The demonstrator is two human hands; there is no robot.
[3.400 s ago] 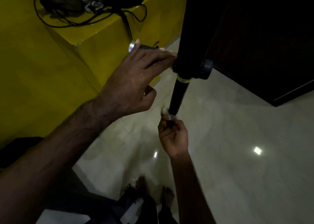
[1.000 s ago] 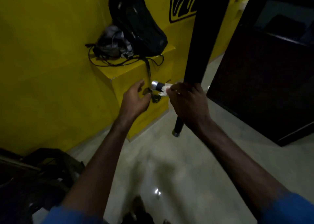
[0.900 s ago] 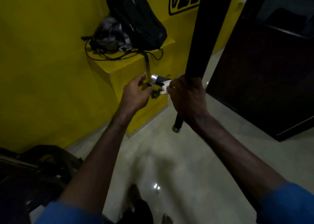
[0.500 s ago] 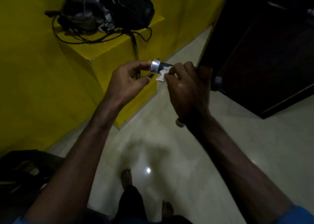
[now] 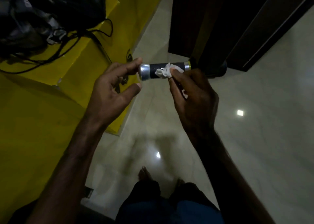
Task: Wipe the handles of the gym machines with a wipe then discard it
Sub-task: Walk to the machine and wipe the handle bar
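On the handle [image 5: 165, 70], your right hand [image 5: 192, 94] now pinches the wipe [image 5: 164, 72] mid-grip; your left hand [image 5: 112, 89], fingers relaxed, touches its cap as before.

Both forearms were seen bare from wrist to the frame edge; no sleeve, watch or ring was made out on the left hand [image 5: 108, 94] or the right hand [image 5: 195, 96]. Nails on the left fingers [image 5: 136, 63] were kept short. Dark trousers [image 5: 149, 198] were worn, with a blue garment [image 5: 195, 212] visible at the waist. Bare feet [image 5: 144, 174] were noted below.
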